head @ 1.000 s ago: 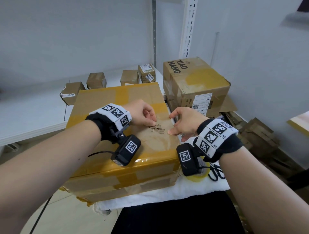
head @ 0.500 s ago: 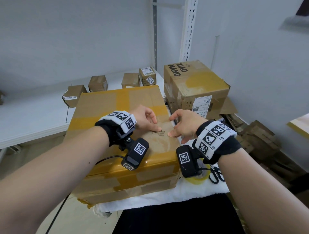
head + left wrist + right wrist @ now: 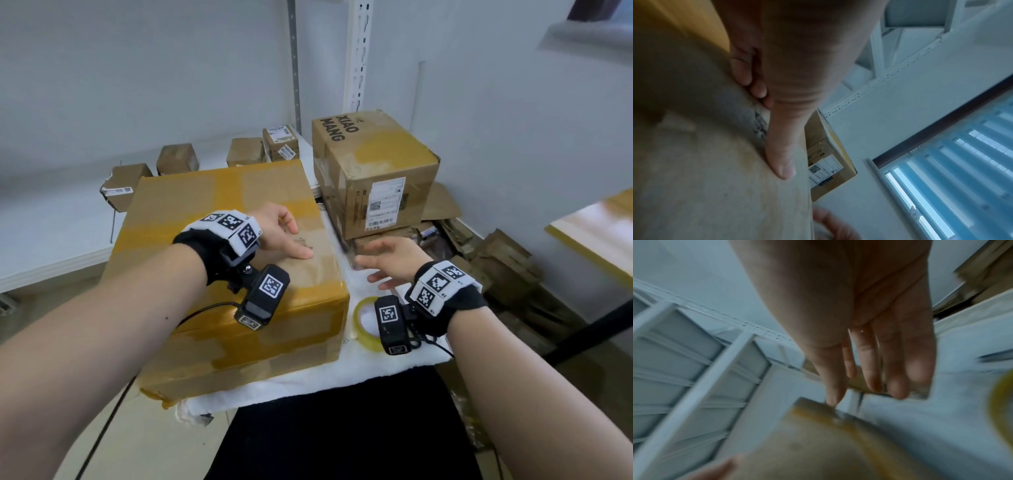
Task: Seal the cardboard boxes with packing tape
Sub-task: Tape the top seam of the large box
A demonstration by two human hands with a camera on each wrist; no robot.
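Far left on the white shelf [image 3: 51, 222]: 4 small brown cardboard boxes [image 3: 125, 185], 2 of them with white printed labels too small to read.

In the middle, on a white padded cloth [image 3: 342, 373]: big cardboard box [image 3: 219, 274], flat-topped and rectangular, banded with glossy yellow-brown tape along top, front edge and front face; a patch of torn, scuffed paper near the right edge of the lid.

Left hand [image 3: 277, 233] resting on that lid beside the scuffed patch, thumb stretched flat on the cardboard, other fingers loosely bent with tips touching the surface, holding nothing. Black wrist strap with white squares of black-and-white checker codes, plus a small black camera block below.

Right of the box edge: right hand [image 3: 390, 260] hovering over the cloth, palm down, fingers straight and slightly spread, empty, just off the box's side. Same coded strap and camera block.

Near the right wrist, lying flat on the cloth: tape roll [image 3: 366, 322], a yellowish translucent ring, partly hidden by the camera block.

Farther right and back: second box [image 3: 373, 164], squarish, worn, printed "XIAO MANG" in black on top, a yellow tape patch on the lid, white shipping label with a QR code and barcode on its front.

Far right on the floor: flattened cardboard scraps [image 3: 496, 260], heaped.
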